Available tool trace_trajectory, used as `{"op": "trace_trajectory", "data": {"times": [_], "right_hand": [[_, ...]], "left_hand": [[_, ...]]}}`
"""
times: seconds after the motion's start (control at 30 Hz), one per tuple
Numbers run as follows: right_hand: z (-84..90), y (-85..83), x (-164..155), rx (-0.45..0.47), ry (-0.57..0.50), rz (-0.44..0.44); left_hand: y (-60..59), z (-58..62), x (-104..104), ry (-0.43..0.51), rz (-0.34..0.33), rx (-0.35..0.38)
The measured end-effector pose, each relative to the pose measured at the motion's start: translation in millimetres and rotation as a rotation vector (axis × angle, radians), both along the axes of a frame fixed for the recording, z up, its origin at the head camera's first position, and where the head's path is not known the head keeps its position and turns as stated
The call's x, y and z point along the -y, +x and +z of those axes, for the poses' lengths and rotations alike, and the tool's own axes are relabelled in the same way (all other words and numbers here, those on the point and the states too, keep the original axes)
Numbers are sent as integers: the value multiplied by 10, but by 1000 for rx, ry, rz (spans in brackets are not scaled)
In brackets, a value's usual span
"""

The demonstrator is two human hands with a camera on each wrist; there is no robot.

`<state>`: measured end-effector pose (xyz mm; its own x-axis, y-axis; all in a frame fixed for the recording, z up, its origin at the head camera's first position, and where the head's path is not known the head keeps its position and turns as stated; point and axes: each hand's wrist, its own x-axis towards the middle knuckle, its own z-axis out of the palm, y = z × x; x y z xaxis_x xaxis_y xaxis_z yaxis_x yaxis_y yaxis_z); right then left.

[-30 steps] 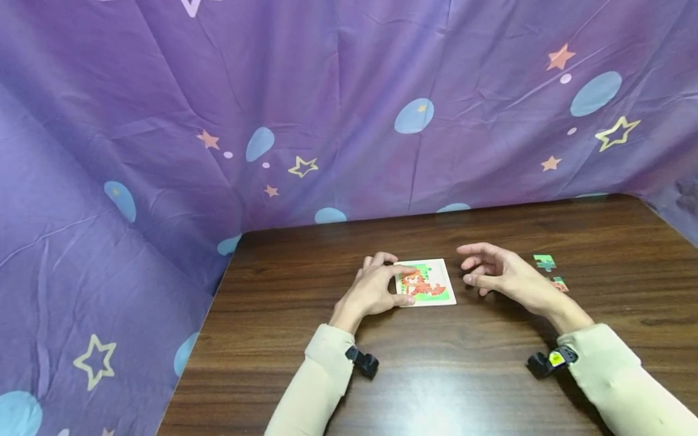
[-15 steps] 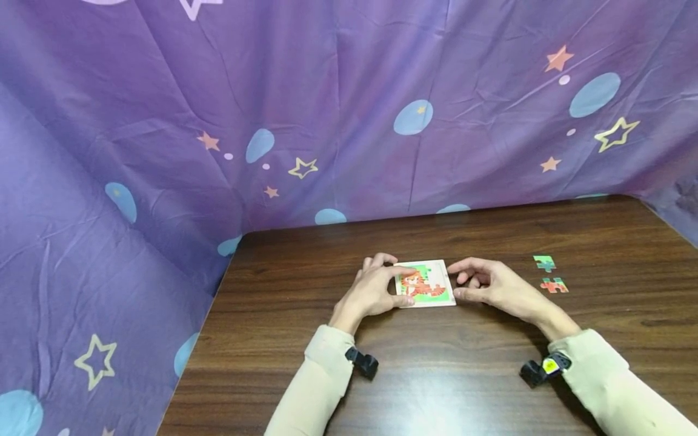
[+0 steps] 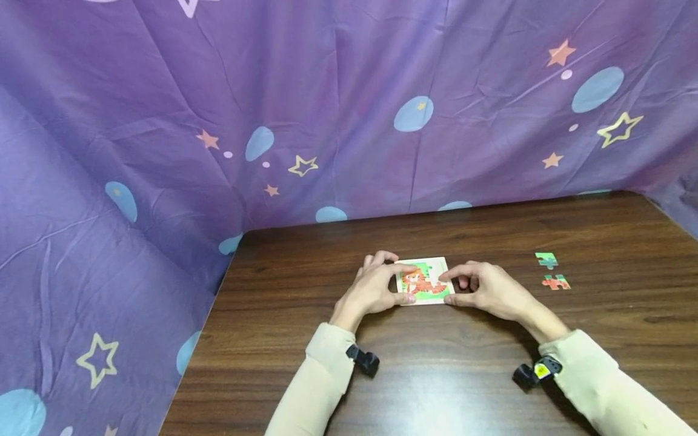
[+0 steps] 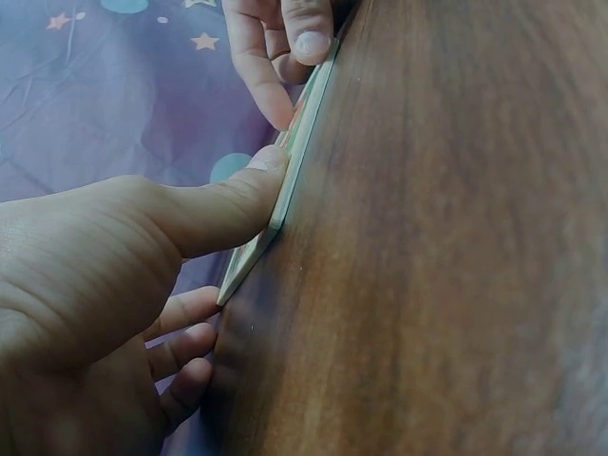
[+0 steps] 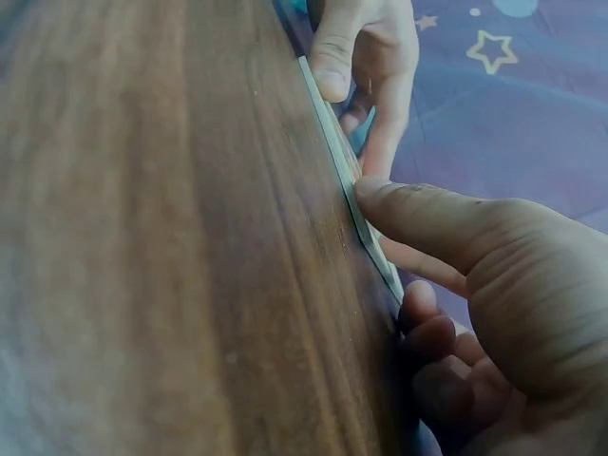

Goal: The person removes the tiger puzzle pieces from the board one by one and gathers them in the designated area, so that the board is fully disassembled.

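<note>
A square white-framed puzzle board (image 3: 432, 301) with an orange cat picture on green lies on the table. Its upper right part shows bare white backing. My left hand (image 3: 369, 289) holds the left side, thumb on the near edge, index finger reaching over the picture, the other fingers against the left edge (image 4: 228, 285). From the opposite side my right hand (image 3: 493, 292) grips the board, its thumb (image 5: 408, 204) at the near right corner and its index fingertip over the bare part. Its remaining fingers curl beside the right edge.
Two loose puzzle pieces lie right of the right hand: a green and blue one (image 3: 547, 260) farther back, an orange one (image 3: 555, 282) nearer. A purple star-patterned cloth (image 3: 349, 109) hangs behind the brown wooden table (image 3: 305, 266) and along its left.
My right hand has moved left to the board, bringing its thumb and index finger onto the right side. That uncovers the orange piece. The left hand stays in place.
</note>
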<state>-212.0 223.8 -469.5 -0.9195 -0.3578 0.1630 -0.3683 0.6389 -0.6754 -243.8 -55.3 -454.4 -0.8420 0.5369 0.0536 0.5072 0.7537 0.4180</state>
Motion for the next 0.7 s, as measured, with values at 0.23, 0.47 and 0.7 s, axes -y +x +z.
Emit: {"op": "trace_trajectory", "data": {"times": [0.23, 0.47, 0.7], "right_hand": [[7, 2, 18, 56, -13, 25], [25, -6, 39, 70, -28, 55], [58, -32, 45, 75, -33, 72]], "left_hand": [[-5, -4, -8, -3, -60, -24], [13, 9, -6, 24, -120, -25], [24, 34, -9, 62, -124, 18]]}}
